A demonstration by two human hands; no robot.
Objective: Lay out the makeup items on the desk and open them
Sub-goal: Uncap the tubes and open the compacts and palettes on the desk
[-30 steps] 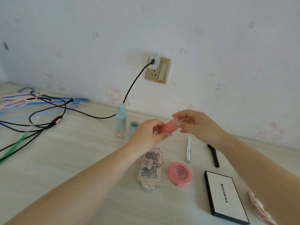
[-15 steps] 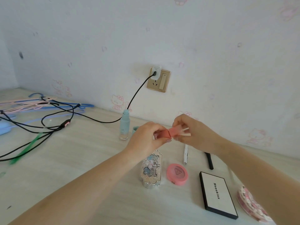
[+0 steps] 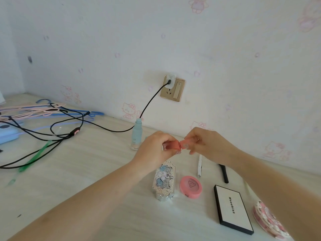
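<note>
Coral plastic lipstick tube [image 3: 175, 145], light, rigid, slick: my left hand [image 3: 154, 148] pinches its base, right hand [image 3: 206, 143] pinches its cap.

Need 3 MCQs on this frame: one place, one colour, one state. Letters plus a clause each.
1. Where is the round pink compact?
A. between the ornate silver case and the Moookiss palette
B. beside the hangers
C. under the socket

2. What colour is the cable plugged into the wall socket?
A. white
B. black
C. blue

3. What state is the coral lipstick tube in?
A. lying on the desk
B. standing by the bottle
C. held off the desk in both hands

Key: 1 A, it lies between the two. 2 B, a black lead runs from the plug. 3 C, left hand and right hand pinch its ends.
</note>
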